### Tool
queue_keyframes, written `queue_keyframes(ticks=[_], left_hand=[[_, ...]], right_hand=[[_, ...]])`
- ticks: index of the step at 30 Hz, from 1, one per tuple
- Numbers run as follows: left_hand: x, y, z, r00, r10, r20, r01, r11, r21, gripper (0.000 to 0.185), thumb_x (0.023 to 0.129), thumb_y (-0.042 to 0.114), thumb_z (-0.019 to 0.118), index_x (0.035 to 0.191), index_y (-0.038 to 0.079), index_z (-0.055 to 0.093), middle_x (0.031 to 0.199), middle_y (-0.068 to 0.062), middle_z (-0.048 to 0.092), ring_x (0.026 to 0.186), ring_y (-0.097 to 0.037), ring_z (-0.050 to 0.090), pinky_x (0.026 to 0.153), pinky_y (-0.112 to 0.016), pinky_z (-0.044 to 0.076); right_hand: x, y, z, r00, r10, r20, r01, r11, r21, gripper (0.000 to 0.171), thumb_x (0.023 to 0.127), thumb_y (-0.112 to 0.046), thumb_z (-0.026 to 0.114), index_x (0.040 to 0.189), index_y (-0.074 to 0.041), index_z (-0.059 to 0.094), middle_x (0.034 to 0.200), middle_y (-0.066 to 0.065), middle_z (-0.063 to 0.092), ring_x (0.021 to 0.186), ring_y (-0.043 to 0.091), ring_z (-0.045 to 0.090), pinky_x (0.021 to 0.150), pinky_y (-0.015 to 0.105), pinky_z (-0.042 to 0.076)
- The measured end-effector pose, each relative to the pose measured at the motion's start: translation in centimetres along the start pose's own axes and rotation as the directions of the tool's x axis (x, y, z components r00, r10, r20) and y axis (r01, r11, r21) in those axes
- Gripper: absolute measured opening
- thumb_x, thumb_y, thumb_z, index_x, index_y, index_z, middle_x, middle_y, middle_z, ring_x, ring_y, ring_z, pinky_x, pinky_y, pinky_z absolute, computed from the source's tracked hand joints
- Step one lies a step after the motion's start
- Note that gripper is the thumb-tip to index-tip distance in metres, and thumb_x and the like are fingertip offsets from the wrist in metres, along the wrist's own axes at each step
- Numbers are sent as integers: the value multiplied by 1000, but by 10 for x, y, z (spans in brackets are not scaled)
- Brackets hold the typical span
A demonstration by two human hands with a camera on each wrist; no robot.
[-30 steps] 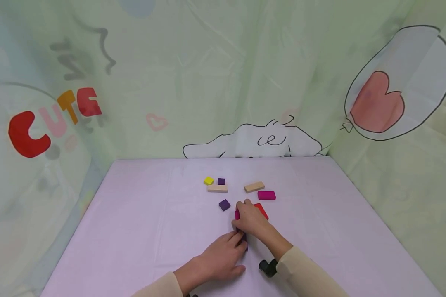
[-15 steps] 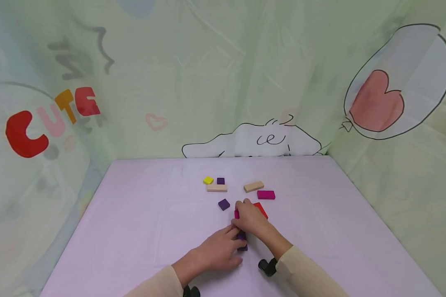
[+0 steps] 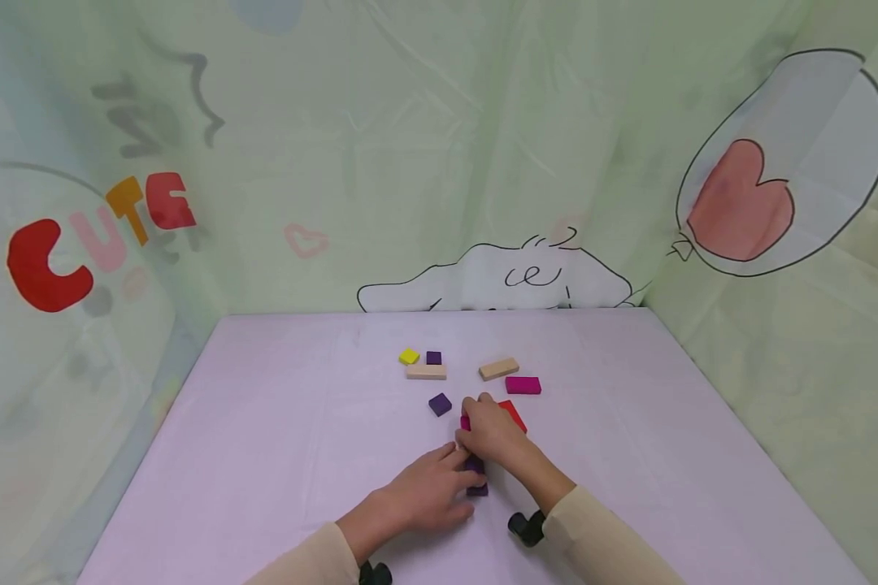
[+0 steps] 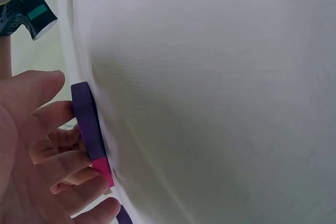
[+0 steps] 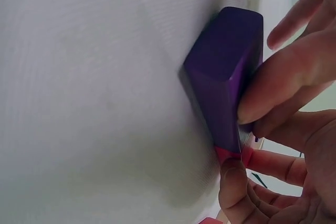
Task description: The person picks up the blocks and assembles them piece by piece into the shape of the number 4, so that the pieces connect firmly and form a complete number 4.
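Note:
My right hand (image 3: 493, 426) pinches a magenta block (image 5: 227, 154) between thumb and fingers. End to end with it lies a longer purple block (image 5: 226, 61), close on the cloth. My left hand (image 3: 428, 491) reaches in from the near left, fingers loosely extended, the fingertips at the purple block's side and top. In the left wrist view the magenta block (image 4: 103, 170) shows past the purple one, partly behind fingers. A red block (image 3: 514, 414) lies just right of the right hand, and a small purple block (image 3: 440, 405) lies to its upper left.
Farther back on the pale pink tabletop (image 3: 322, 406) are a second magenta block (image 3: 523, 385), a tilted plain wooden block (image 3: 499, 369), another wooden block (image 3: 426, 372), a purple block (image 3: 434, 357) and a yellow block (image 3: 409, 356). A printed curtain (image 3: 424, 162) encloses the table.
The left hand has shifted slightly left and away from the body, its fingers spreading and uncovering more of the purple block. The right hand stays in place on the magenta block.

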State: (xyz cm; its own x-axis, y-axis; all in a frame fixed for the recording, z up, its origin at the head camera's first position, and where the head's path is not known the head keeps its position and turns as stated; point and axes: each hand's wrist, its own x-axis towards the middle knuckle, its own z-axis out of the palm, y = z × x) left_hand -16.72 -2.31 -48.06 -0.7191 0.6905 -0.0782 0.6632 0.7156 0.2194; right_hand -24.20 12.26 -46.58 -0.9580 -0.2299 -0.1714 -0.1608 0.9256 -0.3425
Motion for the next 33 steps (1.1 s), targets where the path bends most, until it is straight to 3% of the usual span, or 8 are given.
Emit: queue_keyframes(ticks=[24,33], left_hand=[[-1,-4,-2,1000,12,11,-12,1000,13,41,100,35,65,141,32,65,160,-2,48,148,-19,46,123,-35,36],[-4,-1,-5,1000,-2,9,2,1000,-23,41,100,33,63,141,30,65,163,-7,44,150,-21,44,123,-34,36]], right_hand=[[2,3,-1,1000,-22,18,22,1000,-10,31,89,-22,79,113,-5,68,97,11,59,83,21,57,77,36,62],[5,10,-5,999,-35,1,35,999,3,25,87,-25,80,104,-9,71,92,6,60,79,19,56,70,33,57]])
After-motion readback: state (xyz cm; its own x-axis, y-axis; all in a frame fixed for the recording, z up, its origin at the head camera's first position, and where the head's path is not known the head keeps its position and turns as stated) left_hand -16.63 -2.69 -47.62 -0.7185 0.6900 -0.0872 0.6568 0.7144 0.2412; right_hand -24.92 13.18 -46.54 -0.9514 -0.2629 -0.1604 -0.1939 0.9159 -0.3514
